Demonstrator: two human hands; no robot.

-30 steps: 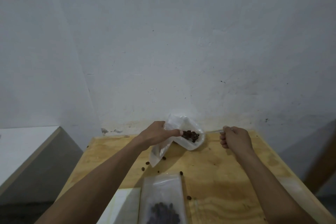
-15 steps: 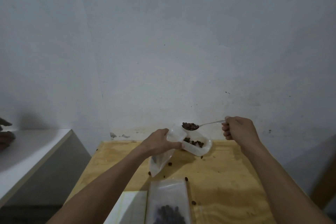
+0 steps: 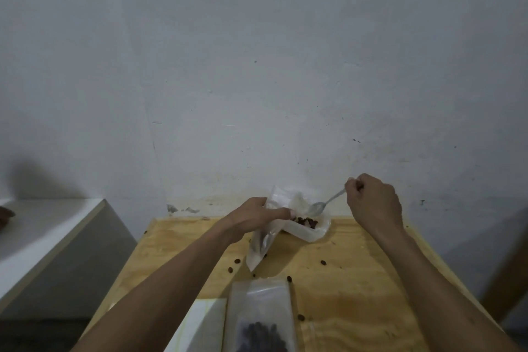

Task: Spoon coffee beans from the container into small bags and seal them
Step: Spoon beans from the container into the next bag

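My left hand (image 3: 258, 216) grips a small clear bag (image 3: 261, 243) by its mouth, holding it tilted over the wooden table (image 3: 348, 288). Right beside it sits a clear plastic container (image 3: 310, 230) with dark coffee beans (image 3: 305, 221) in it. My right hand (image 3: 371, 200) pinches the handle of a metal spoon (image 3: 325, 204); its bowl looks empty and hovers at the bag's mouth, just above the container. Near the bottom edge lies another clear bag (image 3: 261, 314) with beans in it, flat on the table.
Several loose beans (image 3: 323, 262) lie scattered on the table. A white sheet (image 3: 200, 323) lies left of the flat bag. The grey wall stands right behind the table. A white ledge (image 3: 51, 234) is at the left, with another person's hand (image 3: 5, 216) at its edge.
The spoon, heaped with beans half a second ago, has tipped down at the bag's mouth and now looks empty. My left hand keeps hold of the bag.
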